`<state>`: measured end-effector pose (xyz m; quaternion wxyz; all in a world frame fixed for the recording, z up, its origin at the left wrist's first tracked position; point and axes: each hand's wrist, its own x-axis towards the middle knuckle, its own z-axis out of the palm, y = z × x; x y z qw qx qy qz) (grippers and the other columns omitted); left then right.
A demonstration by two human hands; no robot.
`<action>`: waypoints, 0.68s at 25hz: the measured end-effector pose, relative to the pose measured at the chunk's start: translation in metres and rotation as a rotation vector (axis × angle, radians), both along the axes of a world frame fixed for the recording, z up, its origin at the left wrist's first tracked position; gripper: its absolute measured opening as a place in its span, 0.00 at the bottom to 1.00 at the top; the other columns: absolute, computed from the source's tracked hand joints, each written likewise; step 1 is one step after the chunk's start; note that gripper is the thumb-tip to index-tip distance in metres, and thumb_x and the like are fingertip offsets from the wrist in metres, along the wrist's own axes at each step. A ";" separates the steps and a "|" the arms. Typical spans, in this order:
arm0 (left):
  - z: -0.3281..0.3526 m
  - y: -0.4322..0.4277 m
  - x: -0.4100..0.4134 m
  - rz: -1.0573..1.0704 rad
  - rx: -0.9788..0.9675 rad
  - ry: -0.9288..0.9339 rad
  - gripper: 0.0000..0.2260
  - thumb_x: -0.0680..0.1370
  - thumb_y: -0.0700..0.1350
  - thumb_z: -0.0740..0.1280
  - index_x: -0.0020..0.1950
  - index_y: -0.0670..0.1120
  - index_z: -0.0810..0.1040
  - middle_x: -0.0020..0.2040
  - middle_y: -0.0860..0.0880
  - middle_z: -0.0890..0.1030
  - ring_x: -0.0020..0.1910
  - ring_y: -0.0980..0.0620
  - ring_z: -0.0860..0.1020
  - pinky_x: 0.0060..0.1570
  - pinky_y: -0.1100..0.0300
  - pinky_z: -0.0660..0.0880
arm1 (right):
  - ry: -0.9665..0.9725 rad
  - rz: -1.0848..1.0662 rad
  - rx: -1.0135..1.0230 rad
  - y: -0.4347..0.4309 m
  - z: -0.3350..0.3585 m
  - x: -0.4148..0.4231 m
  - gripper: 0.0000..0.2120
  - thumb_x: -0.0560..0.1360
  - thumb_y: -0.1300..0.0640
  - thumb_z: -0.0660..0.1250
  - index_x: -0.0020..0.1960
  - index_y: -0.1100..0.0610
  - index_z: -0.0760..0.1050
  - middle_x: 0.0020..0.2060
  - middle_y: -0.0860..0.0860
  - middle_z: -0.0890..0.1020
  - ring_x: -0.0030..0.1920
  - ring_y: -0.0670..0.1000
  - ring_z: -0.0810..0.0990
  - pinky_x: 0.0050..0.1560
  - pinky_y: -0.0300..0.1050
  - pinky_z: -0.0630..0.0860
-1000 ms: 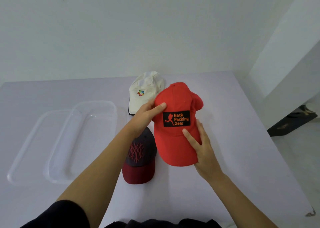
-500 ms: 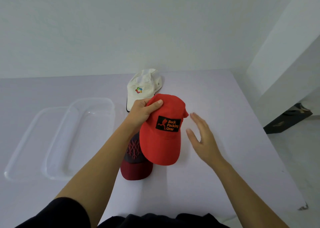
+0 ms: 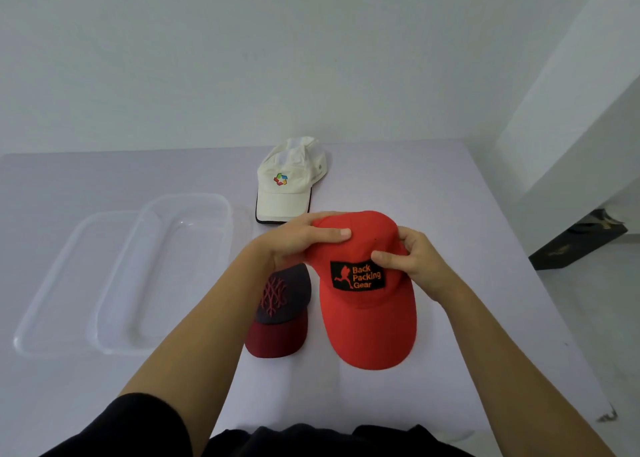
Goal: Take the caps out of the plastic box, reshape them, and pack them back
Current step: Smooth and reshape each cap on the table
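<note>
Both hands are gripping the red cap [image 3: 367, 304] above the table [image 3: 450, 196], its brim pointing toward the person and its black "Back Packing Gear" patch facing up. The left hand [image 3: 298, 240] is closing over the crown's left side with the thumb lying across the top, while the right hand [image 3: 414, 257] is pinching the crown's right side just above the patch. The crown is looking rounded between them, so this appears to be the reshaping step for this cap.

Two other caps are lying on the table outside the box. The white cap [image 3: 289, 182], with a small multicoloured logo and a dark-edged brim, is sitting beyond the hands. The grey and maroon cap [image 3: 280, 311] is resting just left of the red one, partly under the left forearm.

The clear plastic box [image 3: 166, 273] is sitting well to the left with nothing visible inside it, and what looks like its lid [image 3: 65, 283] is lying beside it, partly tucked under its edge.

Judging by this, taking the caps out is done and reshaping is under way; whether the other two have been shaped already is not clear. Packing all three back is still left.
</note>
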<state>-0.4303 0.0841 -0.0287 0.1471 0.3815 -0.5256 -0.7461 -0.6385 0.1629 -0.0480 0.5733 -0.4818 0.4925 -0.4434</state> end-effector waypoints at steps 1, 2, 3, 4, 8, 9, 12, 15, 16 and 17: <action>0.003 -0.004 0.005 -0.069 -0.035 -0.081 0.16 0.73 0.45 0.70 0.60 0.55 0.78 0.54 0.50 0.83 0.50 0.49 0.81 0.48 0.50 0.76 | 0.176 0.023 -0.013 0.000 0.002 -0.001 0.13 0.65 0.58 0.77 0.49 0.51 0.80 0.44 0.48 0.86 0.47 0.47 0.83 0.51 0.44 0.76; 0.005 -0.007 0.008 -0.134 -0.067 -0.172 0.16 0.74 0.45 0.70 0.61 0.57 0.78 0.53 0.51 0.83 0.49 0.50 0.81 0.46 0.49 0.75 | 0.448 0.045 -0.042 0.000 0.002 -0.002 0.11 0.66 0.55 0.77 0.47 0.48 0.80 0.41 0.46 0.85 0.44 0.45 0.82 0.52 0.45 0.74; 0.006 -0.010 0.010 -0.194 -0.098 -0.251 0.16 0.75 0.44 0.69 0.61 0.57 0.77 0.53 0.52 0.83 0.50 0.51 0.80 0.46 0.46 0.75 | 0.747 0.076 -0.086 0.000 0.000 -0.003 0.08 0.67 0.49 0.75 0.44 0.45 0.79 0.37 0.43 0.84 0.42 0.44 0.81 0.53 0.46 0.71; 0.007 -0.012 0.009 -0.233 -0.125 -0.306 0.14 0.76 0.44 0.69 0.60 0.56 0.78 0.53 0.52 0.83 0.51 0.51 0.80 0.47 0.44 0.76 | 0.958 0.091 -0.130 -0.001 -0.003 -0.003 0.07 0.67 0.45 0.73 0.42 0.43 0.77 0.35 0.42 0.81 0.40 0.42 0.78 0.53 0.47 0.69; 0.011 -0.015 0.005 -0.165 -0.155 -0.290 0.12 0.77 0.44 0.66 0.61 0.46 0.78 0.50 0.47 0.82 0.48 0.48 0.79 0.50 0.47 0.75 | 0.506 0.068 -0.001 0.006 0.001 -0.003 0.09 0.75 0.51 0.68 0.54 0.46 0.76 0.46 0.41 0.82 0.47 0.40 0.80 0.51 0.39 0.74; 0.011 -0.016 0.005 -0.147 -0.146 -0.273 0.13 0.78 0.44 0.66 0.61 0.43 0.78 0.50 0.45 0.82 0.48 0.47 0.79 0.53 0.46 0.76 | 0.342 0.075 0.057 0.008 0.003 -0.004 0.10 0.76 0.52 0.66 0.57 0.48 0.75 0.50 0.42 0.82 0.50 0.40 0.81 0.51 0.36 0.76; 0.008 -0.016 0.005 -0.123 -0.167 -0.286 0.13 0.78 0.46 0.66 0.60 0.42 0.78 0.51 0.46 0.82 0.52 0.48 0.78 0.62 0.43 0.72 | 0.260 0.036 0.105 0.007 -0.002 -0.008 0.10 0.76 0.52 0.65 0.57 0.51 0.76 0.53 0.48 0.83 0.54 0.47 0.81 0.56 0.43 0.77; 0.007 -0.011 0.002 -0.046 -0.160 -0.248 0.10 0.77 0.48 0.66 0.56 0.47 0.81 0.49 0.51 0.82 0.53 0.51 0.78 0.65 0.40 0.69 | 0.301 0.004 0.102 0.005 -0.005 -0.008 0.11 0.76 0.50 0.65 0.58 0.49 0.74 0.57 0.48 0.79 0.57 0.47 0.79 0.59 0.46 0.75; 0.007 -0.009 0.000 -0.022 -0.140 -0.218 0.11 0.77 0.49 0.66 0.57 0.47 0.80 0.49 0.50 0.82 0.51 0.50 0.78 0.64 0.39 0.70 | 0.261 0.020 0.103 0.005 -0.004 -0.008 0.12 0.77 0.50 0.64 0.59 0.48 0.73 0.58 0.47 0.79 0.58 0.45 0.78 0.58 0.44 0.75; 0.007 -0.007 -0.002 -0.015 -0.124 -0.194 0.13 0.78 0.51 0.65 0.60 0.48 0.79 0.51 0.48 0.82 0.52 0.49 0.78 0.62 0.39 0.72 | 0.218 0.024 0.099 0.006 -0.003 -0.008 0.12 0.77 0.50 0.63 0.60 0.48 0.73 0.57 0.46 0.80 0.57 0.44 0.79 0.56 0.41 0.76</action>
